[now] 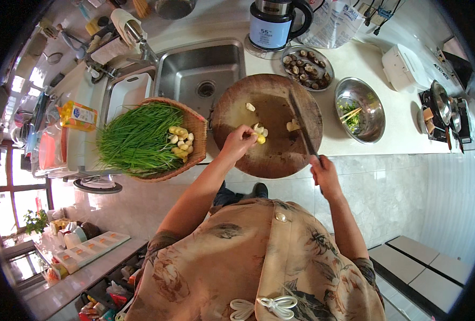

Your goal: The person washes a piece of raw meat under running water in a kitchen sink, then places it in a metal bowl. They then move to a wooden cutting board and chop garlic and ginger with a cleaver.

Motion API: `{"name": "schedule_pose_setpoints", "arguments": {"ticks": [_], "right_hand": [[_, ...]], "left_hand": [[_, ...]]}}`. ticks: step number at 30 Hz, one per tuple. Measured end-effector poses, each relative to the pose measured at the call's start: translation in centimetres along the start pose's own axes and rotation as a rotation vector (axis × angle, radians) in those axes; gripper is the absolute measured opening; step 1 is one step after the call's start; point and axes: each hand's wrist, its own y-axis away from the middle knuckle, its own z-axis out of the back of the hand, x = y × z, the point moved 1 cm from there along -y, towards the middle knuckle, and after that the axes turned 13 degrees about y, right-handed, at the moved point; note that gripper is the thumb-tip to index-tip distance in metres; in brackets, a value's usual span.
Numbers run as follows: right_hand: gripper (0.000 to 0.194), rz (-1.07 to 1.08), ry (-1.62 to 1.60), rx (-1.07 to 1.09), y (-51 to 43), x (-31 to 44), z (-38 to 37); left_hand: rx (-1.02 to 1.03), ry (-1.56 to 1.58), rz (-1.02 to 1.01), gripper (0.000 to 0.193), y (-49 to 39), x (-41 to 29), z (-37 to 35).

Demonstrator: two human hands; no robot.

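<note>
On the round wooden chopping board (277, 160), my left hand (240, 140) pinches a yellow piece of ginger (260, 139) beside white garlic cloves (264, 131). My right hand (324, 173) grips the handle of a kitchen knife (301, 120), whose blade lies edge-on over the right of the board. Against the blade's left side is a pale flat piece (292, 125), perhaps crushed garlic or ginger. One more pale piece (250, 107) lies near the board's upper left. Left of the board, a wicker basket (197, 136) holds green chives (141, 136), garlic cloves (184, 141) and ginger (179, 131).
Behind the board are a steel sink (201, 64), an electric kettle (270, 28) and a plate of mushrooms (307, 67). To the right stand a steel bowl (373, 116) with chopped greens and chopsticks, a white container (405, 67) and a stove with pans (441, 104).
</note>
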Motion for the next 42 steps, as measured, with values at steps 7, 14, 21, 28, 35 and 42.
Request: {"name": "schedule_pose_setpoints", "arguments": {"ticks": [7, 14, 21, 28, 35, 42], "right_hand": [[0.03, 0.161, -0.064, 0.088, -0.9, 3.2, -3.1], [0.032, 0.234, -0.261, 0.023, 0.3, 2.1, 1.5], [0.037, -0.061, -0.361, -0.054, 0.7, -1.3, 2.0], [0.036, -0.023, -0.262, 0.019, 1.3, -1.3, 2.5], [0.033, 0.002, -0.165, 0.099, 1.7, 0.8, 1.3], [0.035, 0.009, -0.058, 0.111, 2.2, 1.9, 1.9]], "left_hand": [[-0.068, 0.061, -0.17, 0.021, -3.3, -2.3, -2.2], [-0.025, 0.196, -0.147, 0.014, -1.5, -1.8, -1.8], [0.01, -0.257, -0.583, 0.016, -6.0, -1.2, -7.1], [-0.078, -0.881, -0.89, 0.027, -6.7, -0.1, -7.2], [-0.072, -0.802, -0.861, 0.031, -6.7, 1.1, -6.9], [-0.099, -0.755, -0.876, 0.034, -6.7, 0.9, -7.0]]}}
